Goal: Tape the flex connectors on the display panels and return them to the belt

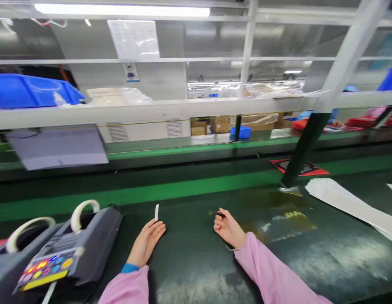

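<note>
My left hand (pixel 147 241) is above the dark green work surface (pixel 186 253), its fingers close together, with a short white strip (pixel 156 212) standing up from the fingertips. To the right, my right hand (pixel 228 228) is closed around a thin dark tool (pixel 219 214) that points left. What kind of tool it is, I cannot make out. The two hands are apart, and both arms wear pink sleeves.
Two grey tape dispensers (pixel 97 240) with rolls stand at the left. A green post (pixel 305 150) rises behind my right hand. White sheets (pixel 351 204) lie at the right, and a shelf rail (pixel 164 110) crosses above with a blue bin (pixel 34 90).
</note>
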Demonstrator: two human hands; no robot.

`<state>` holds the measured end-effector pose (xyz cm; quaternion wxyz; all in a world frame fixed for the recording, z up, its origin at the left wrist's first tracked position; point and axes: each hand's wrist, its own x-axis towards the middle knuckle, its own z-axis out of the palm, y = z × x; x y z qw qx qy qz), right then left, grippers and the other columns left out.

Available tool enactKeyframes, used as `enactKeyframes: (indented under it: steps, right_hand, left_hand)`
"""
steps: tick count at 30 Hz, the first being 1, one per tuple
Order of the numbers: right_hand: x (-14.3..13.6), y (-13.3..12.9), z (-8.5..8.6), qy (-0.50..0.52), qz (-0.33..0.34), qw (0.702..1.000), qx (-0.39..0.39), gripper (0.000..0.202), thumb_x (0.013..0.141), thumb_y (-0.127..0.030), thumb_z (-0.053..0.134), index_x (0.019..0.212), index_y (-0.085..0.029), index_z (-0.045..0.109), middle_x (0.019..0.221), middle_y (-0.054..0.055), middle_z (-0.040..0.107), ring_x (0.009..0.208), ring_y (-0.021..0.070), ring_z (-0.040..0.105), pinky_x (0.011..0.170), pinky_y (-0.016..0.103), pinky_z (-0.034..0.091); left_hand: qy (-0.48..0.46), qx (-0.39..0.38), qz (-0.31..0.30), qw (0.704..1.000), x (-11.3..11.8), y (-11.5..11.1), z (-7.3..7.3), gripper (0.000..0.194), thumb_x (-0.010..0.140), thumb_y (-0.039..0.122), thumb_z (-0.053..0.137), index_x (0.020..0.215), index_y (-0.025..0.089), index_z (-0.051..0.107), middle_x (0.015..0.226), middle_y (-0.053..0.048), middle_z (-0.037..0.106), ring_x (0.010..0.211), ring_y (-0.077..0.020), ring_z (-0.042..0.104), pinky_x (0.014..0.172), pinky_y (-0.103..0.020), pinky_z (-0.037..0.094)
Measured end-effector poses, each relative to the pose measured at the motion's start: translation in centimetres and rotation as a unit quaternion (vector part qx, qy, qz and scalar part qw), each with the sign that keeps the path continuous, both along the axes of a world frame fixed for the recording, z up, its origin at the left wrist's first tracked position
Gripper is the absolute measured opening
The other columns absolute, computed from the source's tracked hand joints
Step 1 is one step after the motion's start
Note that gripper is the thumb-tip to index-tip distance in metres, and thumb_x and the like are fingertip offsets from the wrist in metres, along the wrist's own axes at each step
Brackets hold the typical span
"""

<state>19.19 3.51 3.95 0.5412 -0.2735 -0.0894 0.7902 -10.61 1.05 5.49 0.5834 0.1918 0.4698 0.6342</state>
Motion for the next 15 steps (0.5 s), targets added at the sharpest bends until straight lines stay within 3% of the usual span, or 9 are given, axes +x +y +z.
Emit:
enactKeyframes:
  steps: [8,12,15]
  right_hand:
    - [-0.1,1.1,0.5,0.0,0.002,1.0,-0.011,0.031,0.079,-0.031,0.079,0.073,-0.019,0.051,0.051,-0.009,0.046,0.043,0.0044,0.034,0.049,0.019,0.026]
    - [-0.3,1.3,0.3,-0.009,0.01,1.0,-0.011,0.034,0.078,-0.033,0.08,0.073,-0.019,0.049,0.051,-0.01,0.047,0.043,0.0039,0.033,0.05,0.019,0.025]
    - [-0.5,1.3,0.4,-0.019,0.01,1.0,-0.011,0.032,0.08,-0.032,0.079,0.074,-0.019,0.05,0.051,-0.009,0.048,0.043,0.004,0.033,0.051,0.019,0.025]
  left_hand:
    - [0.018,-0.06,0.001,0.998,-0.5,1.7,0.7,0.022,0.072,0.012,0.063,0.092,0.017,0.07,0.086,-0.009,0.079,0.082,-0.0237,0.078,0.107,-0.047,0.052]
    - [0.0,-0.078,-0.025,0.997,-0.8,2.4,0.7,0.024,0.066,0.019,0.071,0.089,0.017,0.074,0.092,-0.012,0.079,0.111,-0.033,0.072,0.11,-0.046,0.048]
    - [-0.005,-0.084,-0.065,0.994,-1.6,3.7,-0.6,0.032,0.061,0.024,0.078,0.093,0.019,0.076,0.098,-0.012,0.08,0.129,-0.0383,0.06,0.108,-0.046,0.051]
